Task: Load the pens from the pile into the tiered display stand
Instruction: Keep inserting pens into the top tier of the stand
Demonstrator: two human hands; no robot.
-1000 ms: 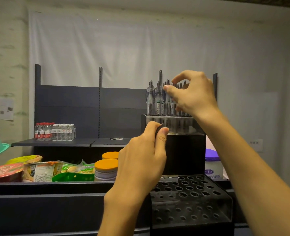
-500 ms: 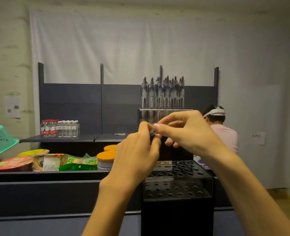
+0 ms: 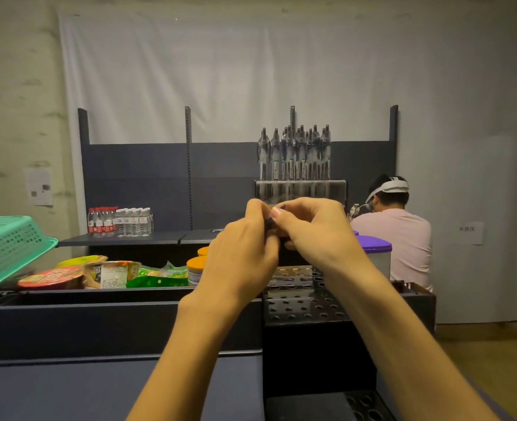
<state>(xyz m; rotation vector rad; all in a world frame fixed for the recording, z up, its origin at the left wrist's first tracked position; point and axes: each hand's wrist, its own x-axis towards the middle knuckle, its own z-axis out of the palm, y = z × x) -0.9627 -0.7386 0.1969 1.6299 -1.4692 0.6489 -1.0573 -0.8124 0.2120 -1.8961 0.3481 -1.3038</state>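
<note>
White cloth backdrop (image 3: pixel 190 77) filled the upper centre of frame, creased, hung behind a dark matte shelving unit (image 3: pixel 148 165) with slotted uprights; free wall stood to either side of it. A dark shelf ledge (image 3: pixel 120 239) ran across mid-left, its front edge straight. The black tiered display stand (image 3: pixel 306 305) occupied the centre and lower right: hard plastic, stepped, each tier drilled with rows of round holes. Its top tier, centre frame, carried a tight upright cluster of clear-barrelled pens (image 3: pixel 295 154); the lower tiers showed only open holes, with room above them. A person in a pink shirt (image 3: pixel 403 238) sat at right behind the stand, wearing a white head strap. A green perforated basket (image 3: pixel 5 247) tilted in at the left edge. Snack packets (image 3: pixel 108 273), glossy, lay lower left beside orange-lidded jars (image 3: pixel 197 268); a purple-lidded tub (image 3: pixel 375 253) sat right of centre. Small water bottles (image 3: pixel 119 221) stood in a block on the ledge.

Left hand (image 3: pixel 242 262) and right hand (image 3: pixel 312 232) met at centre frame in front of the stand's upper tier, fingertips touching. Between them both pinched a small dark item (image 3: pixel 268 221), likely a pen seen end-on; too hidden to tell. No pile of pens was visible.
</note>
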